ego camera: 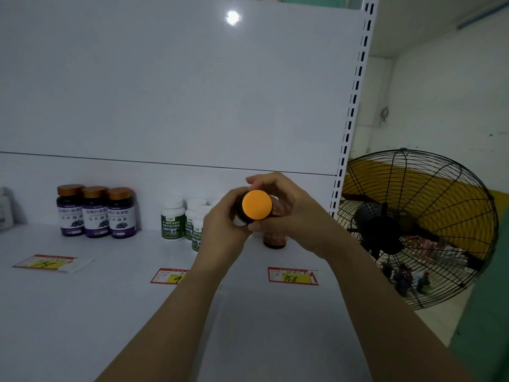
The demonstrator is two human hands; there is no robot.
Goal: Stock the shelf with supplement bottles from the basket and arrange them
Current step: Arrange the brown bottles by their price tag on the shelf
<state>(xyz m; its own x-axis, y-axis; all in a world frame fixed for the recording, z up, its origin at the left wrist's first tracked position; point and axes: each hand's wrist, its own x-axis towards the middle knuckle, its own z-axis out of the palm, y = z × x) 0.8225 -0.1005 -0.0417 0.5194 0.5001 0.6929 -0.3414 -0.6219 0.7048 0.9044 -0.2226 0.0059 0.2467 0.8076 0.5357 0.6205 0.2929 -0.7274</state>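
Both hands hold one dark bottle with an orange cap (pixel 256 205) above the white shelf (pixel 110 299), its cap facing the camera. My left hand (pixel 220 227) wraps its left side and my right hand (pixel 278 208) grips it from the right and top. Behind it stands a brown bottle (pixel 274 238), partly hidden. Three purple-labelled bottles with bronze caps (pixel 96 212) stand in a row at the back left. Several white bottles with green labels (pixel 176 219) stand in the middle. No basket is in view.
Price tags lie on the shelf: one at the left (pixel 49 263), one partly under my left forearm (pixel 169 276), one marked 158 (pixel 292 275). The slotted shelf upright (pixel 349 119) ends the shelf at the right. A large black caged fan (pixel 418 227) stands beyond it.
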